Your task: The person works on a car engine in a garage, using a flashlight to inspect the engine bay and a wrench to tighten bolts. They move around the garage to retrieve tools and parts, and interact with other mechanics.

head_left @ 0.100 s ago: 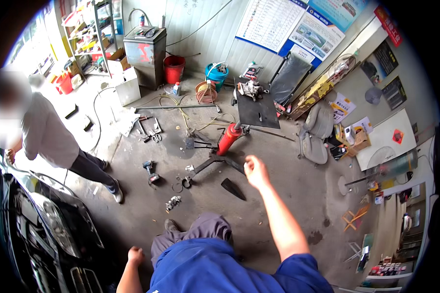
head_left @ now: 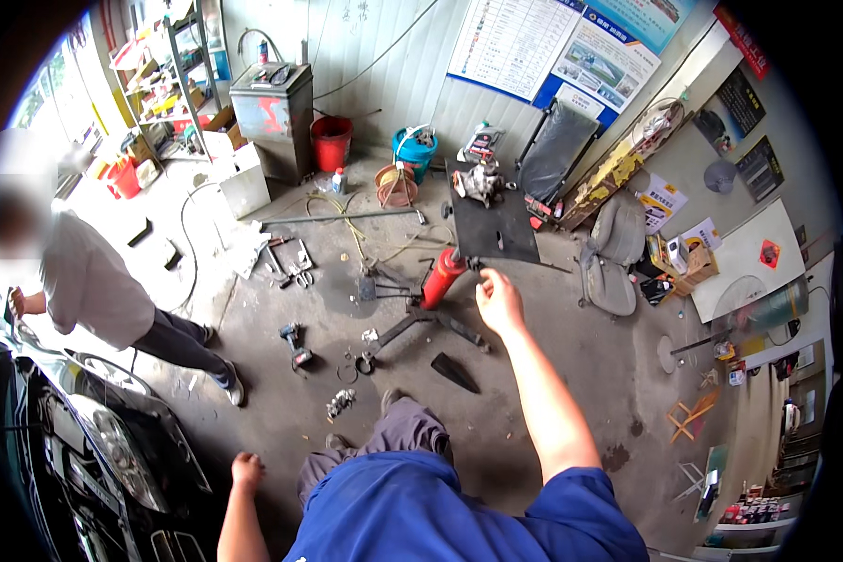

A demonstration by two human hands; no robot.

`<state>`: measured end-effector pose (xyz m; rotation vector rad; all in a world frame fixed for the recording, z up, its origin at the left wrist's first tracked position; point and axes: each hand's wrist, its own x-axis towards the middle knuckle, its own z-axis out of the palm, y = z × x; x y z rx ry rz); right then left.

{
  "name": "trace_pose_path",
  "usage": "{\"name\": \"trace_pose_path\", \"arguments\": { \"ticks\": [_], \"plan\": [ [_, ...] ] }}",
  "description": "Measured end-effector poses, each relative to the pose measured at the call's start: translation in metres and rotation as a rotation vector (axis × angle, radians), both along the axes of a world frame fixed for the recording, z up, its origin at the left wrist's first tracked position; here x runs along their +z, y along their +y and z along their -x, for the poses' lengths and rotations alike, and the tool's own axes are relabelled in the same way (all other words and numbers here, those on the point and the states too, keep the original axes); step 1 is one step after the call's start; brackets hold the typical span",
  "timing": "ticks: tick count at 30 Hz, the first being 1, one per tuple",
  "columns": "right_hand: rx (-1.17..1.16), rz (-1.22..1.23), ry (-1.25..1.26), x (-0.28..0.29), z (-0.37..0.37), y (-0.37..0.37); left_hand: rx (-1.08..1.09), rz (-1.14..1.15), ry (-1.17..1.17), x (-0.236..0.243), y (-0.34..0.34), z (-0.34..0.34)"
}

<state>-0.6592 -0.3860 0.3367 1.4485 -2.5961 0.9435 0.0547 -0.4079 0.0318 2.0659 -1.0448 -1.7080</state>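
Note:
My right hand [head_left: 499,300] is stretched forward, its fingers loosely bent and apart with nothing visible in them. It is nearest to the red cylinder [head_left: 442,281] of a stand on black splayed legs; whether the fingertips touch it, I cannot tell. Topping that stand is a flat black plate [head_left: 496,223], which bears a silvery cast-metal machine part [head_left: 479,184]. Down at my left side, beside the car [head_left: 112,454], hangs my left hand [head_left: 247,471], with fingers curled in and nothing seen in them. A black wedge-shaped piece [head_left: 453,372] lies on the floor below the stand.
A cordless power tool [head_left: 296,346], a small metal part [head_left: 341,403] and several hand tools [head_left: 290,262] lie on the floor. A person [head_left: 103,281] stands at the left by the car. Red bucket [head_left: 332,142], blue bucket [head_left: 415,150] and grey seat [head_left: 611,258] stand farther off.
My right hand has moved slightly up and to the right in the picture, closer to the upper end of the red cylinder. My left hand has risen a little.

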Motion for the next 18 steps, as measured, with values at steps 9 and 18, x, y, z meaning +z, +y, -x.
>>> {"name": "trace_pose_path", "arguments": {
  "ticks": [9, 18],
  "plan": [
    [0.067, -0.060, 0.441, -0.030, 0.143, -0.206, -0.012, 0.532, -0.179, 0.114, -0.148, 0.133],
    [0.274, 0.662, -0.960, -0.007, 0.114, -0.249, -0.121, 0.421, -0.174, 0.194, -0.064, 0.296]
  ]
}}
